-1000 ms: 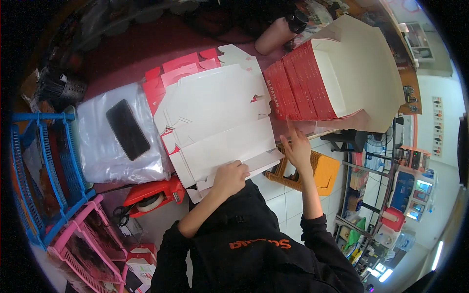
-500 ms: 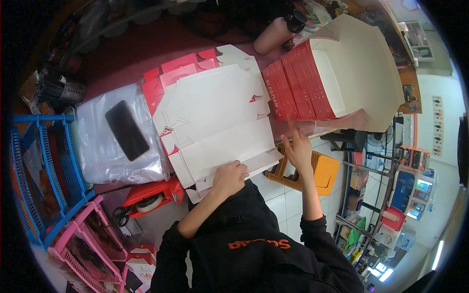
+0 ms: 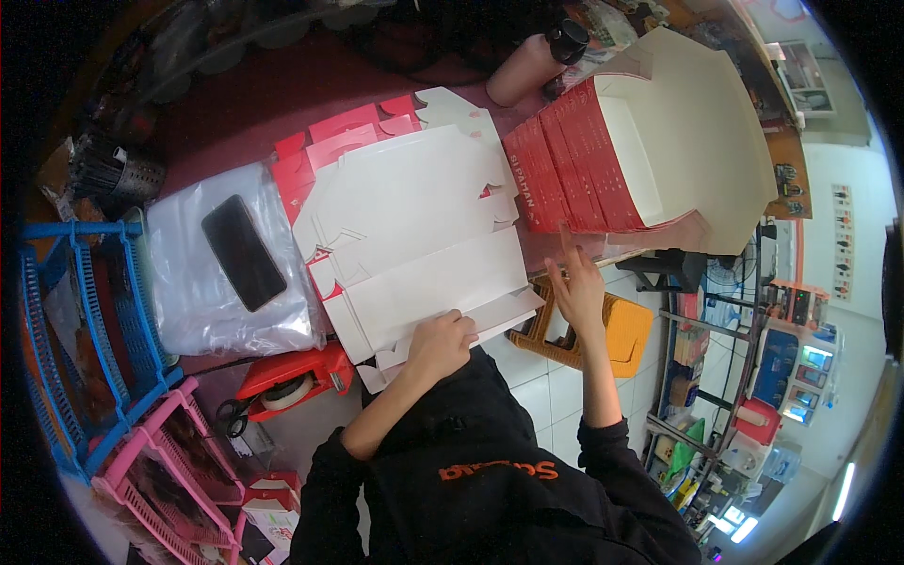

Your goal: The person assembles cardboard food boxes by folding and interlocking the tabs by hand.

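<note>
A flat, unfolded cardboard box (image 3: pixel 414 207), white inside with red edges, lies on the table before me. Along its near edge, a narrow flap stands partly folded up. My left hand (image 3: pixel 441 344) is closed on that near edge, knuckles up, its fingertips partly hidden. To the right, my right hand (image 3: pixel 579 290) is open, fingers apart and pointing away from me. Its index finger reaches the lower corner of a stack of red boxes (image 3: pixel 574 165); whether it touches them I cannot tell. The top box shows a pale inside and a raised lid.
At left, a black phone (image 3: pixel 244 252) rests on clear plastic bags (image 3: pixel 179 301). Nearer stand a red tape dispenser (image 3: pixel 297 377), scissors (image 3: pixel 233 414), and blue (image 3: pixel 80 330) and pink racks (image 3: pixel 169 461). A bottle (image 3: pixel 527 71) is behind the boxes; a yellow stool (image 3: pixel 626 334) stands below right.
</note>
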The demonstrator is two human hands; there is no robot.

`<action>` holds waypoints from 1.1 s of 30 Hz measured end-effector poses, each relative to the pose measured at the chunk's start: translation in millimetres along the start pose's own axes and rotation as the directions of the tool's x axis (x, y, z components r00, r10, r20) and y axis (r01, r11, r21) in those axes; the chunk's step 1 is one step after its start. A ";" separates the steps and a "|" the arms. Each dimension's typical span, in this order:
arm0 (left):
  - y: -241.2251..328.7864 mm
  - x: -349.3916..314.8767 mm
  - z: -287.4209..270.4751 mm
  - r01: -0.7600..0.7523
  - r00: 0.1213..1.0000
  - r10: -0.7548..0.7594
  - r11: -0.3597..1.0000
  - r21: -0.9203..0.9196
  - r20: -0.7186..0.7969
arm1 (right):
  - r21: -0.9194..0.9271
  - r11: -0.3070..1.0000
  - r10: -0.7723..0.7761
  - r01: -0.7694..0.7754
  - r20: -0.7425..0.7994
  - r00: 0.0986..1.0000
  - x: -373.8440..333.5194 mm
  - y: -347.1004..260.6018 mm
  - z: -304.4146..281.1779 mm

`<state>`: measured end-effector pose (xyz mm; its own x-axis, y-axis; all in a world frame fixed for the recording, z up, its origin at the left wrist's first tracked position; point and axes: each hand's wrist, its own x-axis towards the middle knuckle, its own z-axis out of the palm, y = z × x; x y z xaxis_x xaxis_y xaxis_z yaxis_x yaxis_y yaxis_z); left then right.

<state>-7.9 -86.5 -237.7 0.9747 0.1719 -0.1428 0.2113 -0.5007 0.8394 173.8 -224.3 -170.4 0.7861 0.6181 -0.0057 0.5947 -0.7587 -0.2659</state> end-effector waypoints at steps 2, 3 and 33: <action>0.3 0.2 -0.4 -0.008 1.000 0.008 1.000 -0.008 -0.007 | -0.007 1.000 0.002 -0.002 -0.020 1.000 0.0 -0.6 -0.8; 0.5 0.3 -0.7 -0.002 1.000 0.002 1.000 0.000 -0.003 | -0.025 1.000 0.016 -0.016 -0.001 1.000 0.3 -0.8 -1.0; 2.4 0.4 -2.0 -0.005 1.000 0.005 1.000 0.020 -0.006 | 0.002 0.999 0.035 -0.035 -0.032 0.999 1.7 -7.2 -15.0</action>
<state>-7.1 -85.9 -234.6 0.9752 0.1749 -0.1355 0.2083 -0.5187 0.8292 173.4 -220.8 -154.0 0.8114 0.5843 0.0158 0.5665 -0.7794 -0.2678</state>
